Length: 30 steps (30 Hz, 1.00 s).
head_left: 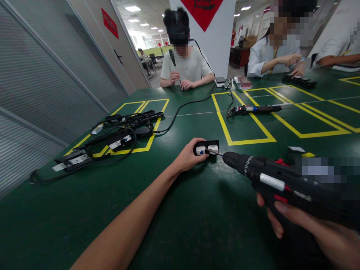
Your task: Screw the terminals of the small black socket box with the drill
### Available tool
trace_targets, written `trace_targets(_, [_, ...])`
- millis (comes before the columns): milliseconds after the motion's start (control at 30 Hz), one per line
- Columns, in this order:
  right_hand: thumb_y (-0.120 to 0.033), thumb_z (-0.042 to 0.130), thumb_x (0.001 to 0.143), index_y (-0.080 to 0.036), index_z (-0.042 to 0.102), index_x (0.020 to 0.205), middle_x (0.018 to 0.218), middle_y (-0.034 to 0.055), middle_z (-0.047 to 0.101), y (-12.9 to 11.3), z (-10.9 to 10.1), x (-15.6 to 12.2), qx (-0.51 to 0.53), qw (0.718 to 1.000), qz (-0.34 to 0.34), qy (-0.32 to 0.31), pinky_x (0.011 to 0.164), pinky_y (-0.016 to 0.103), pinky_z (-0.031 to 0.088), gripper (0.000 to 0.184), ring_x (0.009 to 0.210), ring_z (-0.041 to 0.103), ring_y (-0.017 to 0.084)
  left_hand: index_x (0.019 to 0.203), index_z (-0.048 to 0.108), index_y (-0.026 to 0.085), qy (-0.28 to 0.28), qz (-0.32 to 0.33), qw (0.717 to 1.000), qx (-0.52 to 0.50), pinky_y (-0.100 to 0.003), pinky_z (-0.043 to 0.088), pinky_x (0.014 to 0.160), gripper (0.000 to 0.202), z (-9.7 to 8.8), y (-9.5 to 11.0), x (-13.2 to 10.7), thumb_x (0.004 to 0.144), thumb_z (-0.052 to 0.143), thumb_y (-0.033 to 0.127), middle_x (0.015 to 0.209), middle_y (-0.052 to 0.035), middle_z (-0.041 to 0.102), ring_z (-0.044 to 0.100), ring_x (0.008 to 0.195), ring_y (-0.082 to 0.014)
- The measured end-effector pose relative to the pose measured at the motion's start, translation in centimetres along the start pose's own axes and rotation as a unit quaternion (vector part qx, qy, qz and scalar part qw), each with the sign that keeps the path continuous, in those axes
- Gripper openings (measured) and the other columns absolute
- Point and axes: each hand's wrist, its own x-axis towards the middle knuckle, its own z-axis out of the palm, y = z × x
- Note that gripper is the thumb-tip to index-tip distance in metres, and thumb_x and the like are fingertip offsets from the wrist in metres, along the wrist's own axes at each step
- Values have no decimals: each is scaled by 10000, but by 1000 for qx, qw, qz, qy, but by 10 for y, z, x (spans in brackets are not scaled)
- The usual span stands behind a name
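Note:
My left hand [192,155] is closed around the left end of a small black housing [215,144] with white inserts, steadying it on the green table. In my right hand [298,217] is a black and red cordless drill [261,168], gripped by its handle. The drill points left, and its thin bit reaches into the housing between the two white inserts. Whether the bit touches a screw cannot be made out. A small blue part shows in the left insert, close to my left fingertips.
Black power strips with cables [123,131] lie at the left. An electric screwdriver [255,109] rests beyond the housing, among yellow tape outlines [253,141] on the table. Across the table sits a person in a headset [187,63] holding a tool. Another person [277,62] handles black parts at the right.

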Motion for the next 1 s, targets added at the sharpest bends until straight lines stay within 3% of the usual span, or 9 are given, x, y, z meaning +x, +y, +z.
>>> trace_targets(200, [-519,514,818,-310,680,853,603,-11,670,4,0,0,-18,999,-18,22,756,348,551,268,665,674,235,1184,486,182,0,8,1000,-12,-342,490,804,490,1,-3,2,733,661,254,1059,-74,586,584,869,-176])
trace_targets(433, [-527,502,820,-318,685,815,505,-17,657,-6,5,0,-9,1000,-6,-5,579,343,545,278,482,646,217,1181,484,174,5,7,1000,-12,-339,492,792,491,3,-5,2,730,663,253,1056,-78,584,584,858,-172])
trace_targets(667, [-510,571,775,-320,670,925,593,-15,676,3,2,-2,7,1000,-1,-3,682,330,559,261,588,670,232,1181,482,178,-2,2,1000,-22,-337,495,780,493,3,-4,1,730,663,259,1050,-77,585,589,848,-172])
trace_targets(867, [-515,560,779,-311,706,890,646,3,692,7,3,-7,29,998,10,47,736,350,568,275,653,685,254,1176,493,177,4,-1,1000,-18,-341,493,782,492,2,-3,1,722,664,258,1051,-79,589,590,852,-176])
trace_targets(1000, [-514,537,804,-314,698,883,661,5,685,4,0,-5,3,999,-9,38,762,345,555,269,693,679,250,1174,494,178,6,-2,1000,-15,-329,491,770,491,2,-3,1,722,663,264,1047,-73,588,588,838,-170])
